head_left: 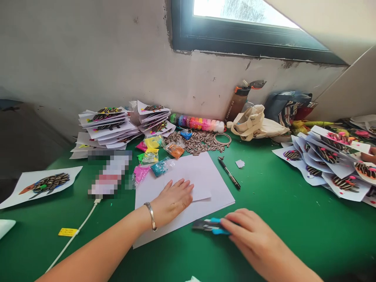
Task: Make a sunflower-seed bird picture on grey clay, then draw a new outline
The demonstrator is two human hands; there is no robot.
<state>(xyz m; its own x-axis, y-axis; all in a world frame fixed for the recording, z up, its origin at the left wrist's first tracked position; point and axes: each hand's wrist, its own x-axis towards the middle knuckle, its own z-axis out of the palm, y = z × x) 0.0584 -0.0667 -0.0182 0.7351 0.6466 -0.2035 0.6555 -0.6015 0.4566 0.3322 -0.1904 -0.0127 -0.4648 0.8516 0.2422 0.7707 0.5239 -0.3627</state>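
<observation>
My left hand [172, 201], with a silver bracelet [150, 216] at its wrist, lies flat with fingers stretched over a small white sheet [200, 191]. That sheet rests on larger white paper [216, 172], which looks like more than one layer at its right corner. In my right hand [254, 235] is a blue and black utility knife [210, 226], slightly blurred, close to the paper's lower right edge. Whether its blade is out cannot be made out. A black pen [229, 173] lies to the right of the paper, near a white scrap [240, 163].
Bags of coloured clay [152, 150] and loose sunflower seeds [199, 143] lie behind the paper. Stacked seed pictures [108, 127] stand at left, more pictures [331, 164] at right. A cable [88, 223] crosses the left side. A bottle [237, 102] stands by the wall.
</observation>
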